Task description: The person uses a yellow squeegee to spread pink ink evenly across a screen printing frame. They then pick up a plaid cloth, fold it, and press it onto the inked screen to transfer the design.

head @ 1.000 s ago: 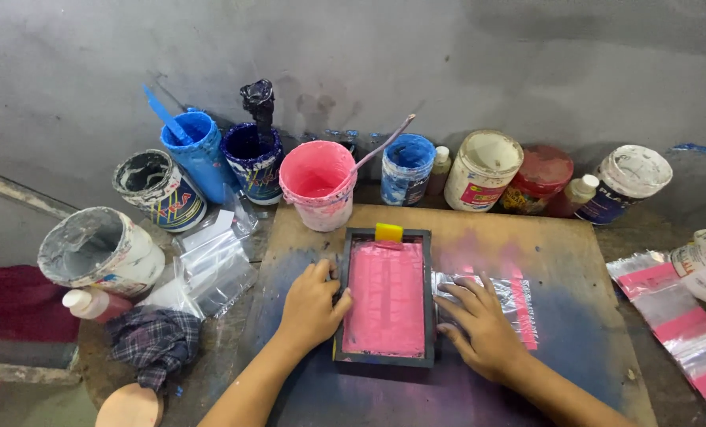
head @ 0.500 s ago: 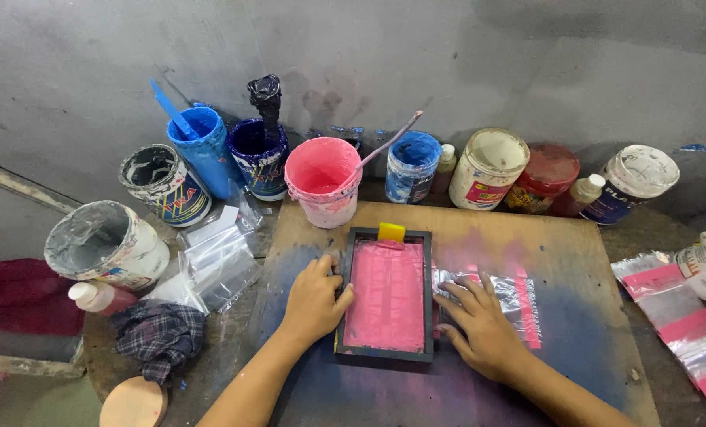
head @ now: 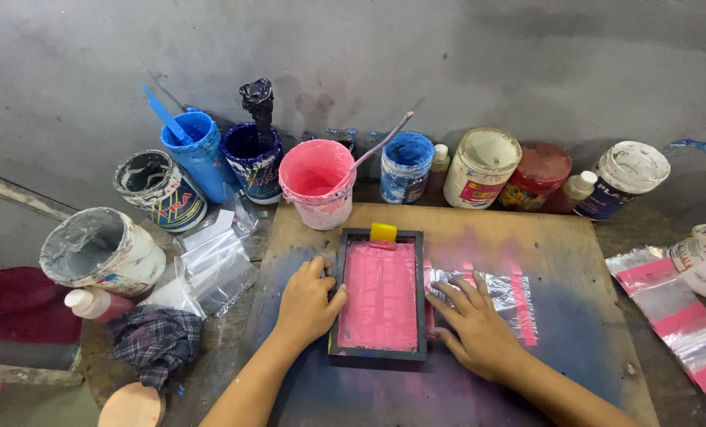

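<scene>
Two hands flank a small dark-framed printing screen (head: 380, 296), pink with ink, lying flat on a stained wooden board (head: 574, 261). Left hand (head: 307, 300) rests open against its left edge; right hand (head: 475, 328), fingers spread, presses a clear plastic bag (head: 503, 292) alongside. Pink paint bucket (head: 318, 182) stands behind.

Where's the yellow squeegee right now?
The yellow squeegee sits at the far end of the pink screen frame, just in front of the pink bucket.
</scene>
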